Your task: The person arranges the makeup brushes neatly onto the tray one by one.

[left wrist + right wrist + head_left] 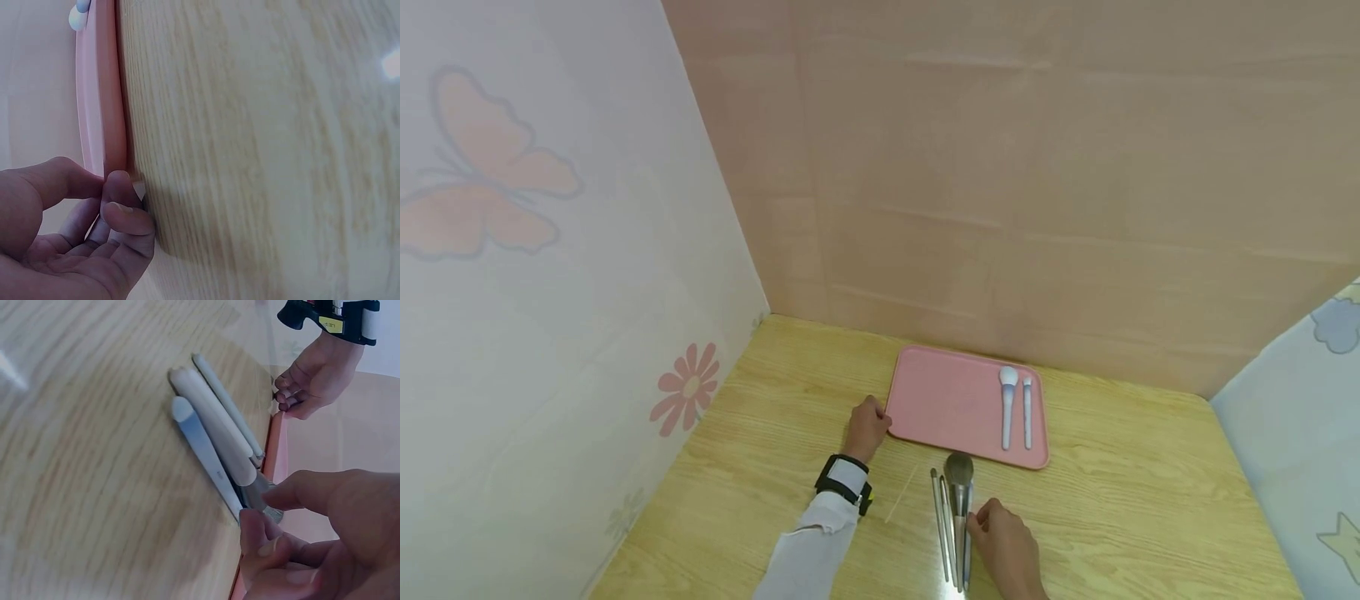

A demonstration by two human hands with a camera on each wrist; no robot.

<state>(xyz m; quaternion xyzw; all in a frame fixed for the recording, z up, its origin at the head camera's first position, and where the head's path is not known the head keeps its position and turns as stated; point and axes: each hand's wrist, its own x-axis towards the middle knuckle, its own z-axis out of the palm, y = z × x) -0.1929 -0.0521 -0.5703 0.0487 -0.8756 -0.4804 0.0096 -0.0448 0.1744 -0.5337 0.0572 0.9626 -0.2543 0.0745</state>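
A pink tray [947, 400] lies on the table, bearing a large white makeup brush [1007, 408] and a slimmer white makeup brush [1027, 417] at its right side. My left hand [867, 427] pinches the tray's near left corner between thumb and forefinger. In front of the tray, several makeup brushes lie side by side, among them a big dark-bristled brush [958, 475] and a thin brush [939, 521]. My right hand [1006, 546] is at the rightmost one, a brush with a pale blue handle [209, 465]. Its forefinger tip meets that handle, with the thumb a little apart.
The wood-patterned table [1135, 500] reaches back to a tan wall covering [1037, 208]. White panels with printed flowers and a butterfly [497, 175] flank it. A thin pale strip [901, 495] lies between the left forearm and the brushes.
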